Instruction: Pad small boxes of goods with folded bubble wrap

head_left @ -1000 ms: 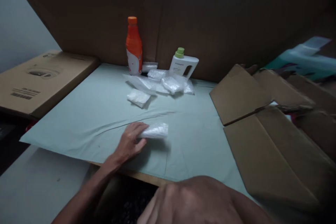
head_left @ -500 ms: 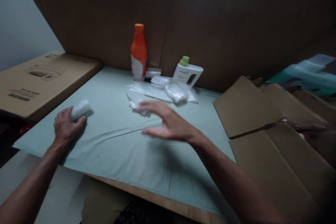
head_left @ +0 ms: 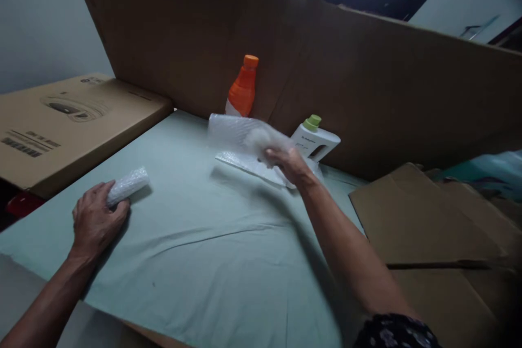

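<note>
Bubble-wrap roll is lying at the left of the desk, and your left hand is grasping its near end. Farther in, your right hand is grasping a loose bubble-wrap sheet, somewhat blurred, and holding it above a second sheet that is lying on the desk. Beyond, a white bottle is standing behind your right hand and an orange bottle behind the upper sheet, with a cardboard panel rising farthest back.
</note>
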{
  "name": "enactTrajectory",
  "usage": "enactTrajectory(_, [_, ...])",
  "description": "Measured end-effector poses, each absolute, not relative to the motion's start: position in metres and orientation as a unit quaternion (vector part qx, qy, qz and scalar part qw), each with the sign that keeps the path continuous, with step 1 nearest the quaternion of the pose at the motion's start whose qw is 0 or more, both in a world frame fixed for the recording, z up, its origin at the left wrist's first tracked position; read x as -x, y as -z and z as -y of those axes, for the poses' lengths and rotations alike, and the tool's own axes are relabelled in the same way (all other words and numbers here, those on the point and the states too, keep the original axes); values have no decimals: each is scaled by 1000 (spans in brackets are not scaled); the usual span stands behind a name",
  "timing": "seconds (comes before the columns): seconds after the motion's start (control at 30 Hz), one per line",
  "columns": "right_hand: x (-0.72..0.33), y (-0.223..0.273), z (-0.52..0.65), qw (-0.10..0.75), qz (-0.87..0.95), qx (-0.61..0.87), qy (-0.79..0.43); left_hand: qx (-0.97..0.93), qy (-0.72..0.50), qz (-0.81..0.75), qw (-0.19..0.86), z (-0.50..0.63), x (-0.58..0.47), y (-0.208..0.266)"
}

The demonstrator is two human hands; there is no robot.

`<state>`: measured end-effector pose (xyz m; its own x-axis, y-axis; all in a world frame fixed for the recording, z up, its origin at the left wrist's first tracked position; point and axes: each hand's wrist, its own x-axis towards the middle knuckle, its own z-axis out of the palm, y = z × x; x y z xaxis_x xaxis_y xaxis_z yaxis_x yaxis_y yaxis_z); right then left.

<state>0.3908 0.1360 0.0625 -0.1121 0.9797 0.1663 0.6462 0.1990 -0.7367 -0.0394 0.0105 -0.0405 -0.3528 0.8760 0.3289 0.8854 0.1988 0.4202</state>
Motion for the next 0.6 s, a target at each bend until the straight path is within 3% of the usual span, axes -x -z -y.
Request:
enactTrajectory(0.3, [-423,-84,-138,324,641,696,-7,566,277,776,13,-11,40,39])
enactTrajectory(0.47, [-404,-62,-143,117,749,651,42,562,285,776,21,-13,41,40])
enactTrajectory(0.6, [-404,-59,-147,89,736,671,17,556,311,771,16,1,40,28])
